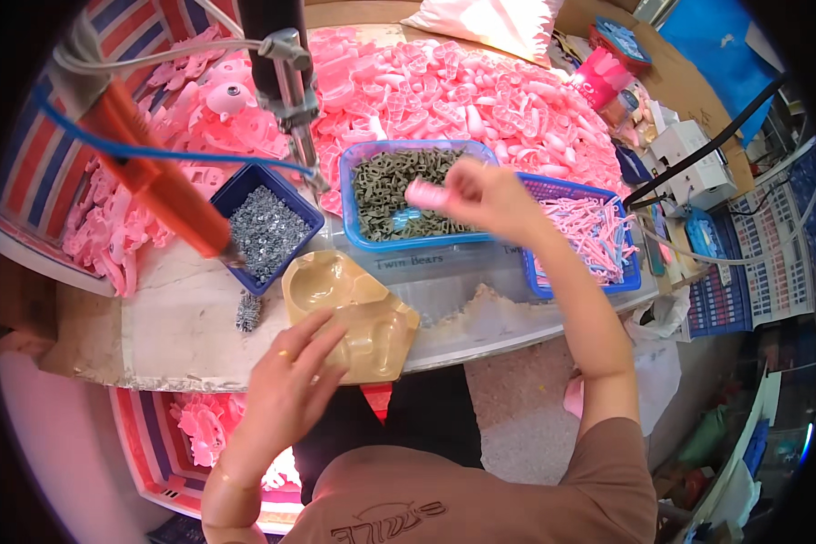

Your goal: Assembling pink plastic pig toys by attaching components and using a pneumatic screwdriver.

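Right hand [490, 195], fingers curled shut, grips a smooth pink plastic piece [429, 194] above the blue plastic tub [417, 245] of knobbly grey-green parts [377, 186]. Left hand [288, 374], loosely open and visibly empty, overlaps a glossy tan moulded block [372, 331] with rounded hollows; contact is unclear.

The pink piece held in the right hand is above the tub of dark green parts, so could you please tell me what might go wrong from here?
If the right hand slips, the pink piece could drop among the dark green parts in the tub. A bump from the left hand might shift the tan tray, which sits at the front edge of the table. Small grey pieces lie outside the dark blue bin, so they could scatter.
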The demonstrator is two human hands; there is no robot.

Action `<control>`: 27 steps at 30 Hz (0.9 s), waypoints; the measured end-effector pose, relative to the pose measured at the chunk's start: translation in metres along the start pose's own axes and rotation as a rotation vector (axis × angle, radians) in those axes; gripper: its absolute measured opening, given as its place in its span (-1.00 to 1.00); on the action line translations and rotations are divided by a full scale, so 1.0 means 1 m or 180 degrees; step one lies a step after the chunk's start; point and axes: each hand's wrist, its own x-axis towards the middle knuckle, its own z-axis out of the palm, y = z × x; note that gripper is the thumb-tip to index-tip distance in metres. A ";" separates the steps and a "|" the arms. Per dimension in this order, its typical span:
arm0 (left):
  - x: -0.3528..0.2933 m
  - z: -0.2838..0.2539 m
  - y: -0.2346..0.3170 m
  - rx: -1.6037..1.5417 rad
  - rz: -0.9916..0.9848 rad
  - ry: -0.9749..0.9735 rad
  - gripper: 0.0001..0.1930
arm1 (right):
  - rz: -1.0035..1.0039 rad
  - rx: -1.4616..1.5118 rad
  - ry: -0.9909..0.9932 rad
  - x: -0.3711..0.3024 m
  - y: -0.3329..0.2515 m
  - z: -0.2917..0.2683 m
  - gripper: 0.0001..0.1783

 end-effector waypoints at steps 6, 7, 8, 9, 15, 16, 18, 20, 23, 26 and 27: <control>0.048 0.063 0.010 0.0146 0.0780 0.0552 -0.47 | -0.0069 0.0908 -0.1017 -0.066 -0.053 0.028 -0.79; 0.051 0.068 0.009 0.0299 0.0914 0.0598 -0.49 | 0.0058 0.1171 -0.1272 -0.066 -0.050 0.026 -0.80; 0.054 0.069 0.007 0.0285 0.1173 0.0735 -0.58 | 0.0180 0.1438 -0.1529 -0.064 -0.048 0.023 -0.81; 0.053 0.067 0.006 0.0288 0.1185 0.0720 -0.58 | 0.0545 0.1437 -0.1757 -0.055 -0.044 0.013 -0.81; 0.029 0.053 0.008 0.0118 0.0968 0.0654 -0.67 | 0.0708 -0.0397 0.1359 0.012 0.123 -0.045 -0.77; 0.022 0.052 0.007 0.0067 0.0879 0.0639 -0.64 | 0.1136 -0.0955 0.1445 0.018 0.144 -0.058 -0.69; 0.012 0.052 0.004 0.0033 0.0768 0.0629 -0.61 | 0.1251 -0.1353 0.1652 0.033 0.160 -0.067 -0.66; 0.006 0.052 0.003 -0.0074 0.0648 0.0722 -0.61 | 0.0979 -0.2031 0.2048 0.044 0.174 -0.066 -0.58; -0.001 0.056 0.001 -0.0083 0.0581 0.0737 -0.60 | 0.0909 -0.2515 0.1695 0.064 0.184 -0.051 -0.62; 0.004 0.061 -0.006 0.0112 0.0792 0.0449 -0.60 | 0.1431 -0.2238 0.1496 0.071 0.224 -0.075 -0.63; 0.001 0.062 -0.007 0.0128 0.0638 0.0415 -0.60 | 0.1013 -0.2432 0.1863 0.065 0.228 -0.078 -0.65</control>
